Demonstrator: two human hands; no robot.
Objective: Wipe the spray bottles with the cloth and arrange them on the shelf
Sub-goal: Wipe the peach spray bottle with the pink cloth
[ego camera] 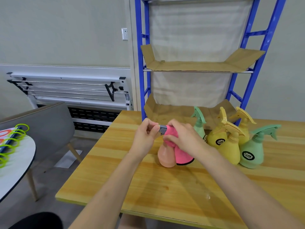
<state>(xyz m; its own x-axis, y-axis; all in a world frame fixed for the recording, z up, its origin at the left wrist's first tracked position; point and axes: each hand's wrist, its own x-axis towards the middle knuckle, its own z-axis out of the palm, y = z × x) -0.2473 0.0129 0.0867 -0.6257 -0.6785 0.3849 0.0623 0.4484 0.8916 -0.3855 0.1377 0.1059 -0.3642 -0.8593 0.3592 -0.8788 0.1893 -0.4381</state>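
A peach-pink spray bottle [165,156] stands on the wooden table [148,182] in front of me. My left hand [146,136] pinches the grey nozzle end of its spray head. My right hand [182,137] grips a pink cloth [183,156] wrapped over the bottle's top and neck, with the cloth's end hanging down the right side. To the right stand several more bottles: a green one [199,125] at the back, yellow ones [217,138] [231,150] [244,128], and a green one [252,153] at the front right. The blue shelf [197,67] with cardboard liners stands behind the table.
The shelf's lower cardboard tier [166,111] sits just behind the table edge. A grey chair [49,128] and a white round table [14,169] with green ringed items stand to the left. A folded white rack [69,90] leans on the wall.
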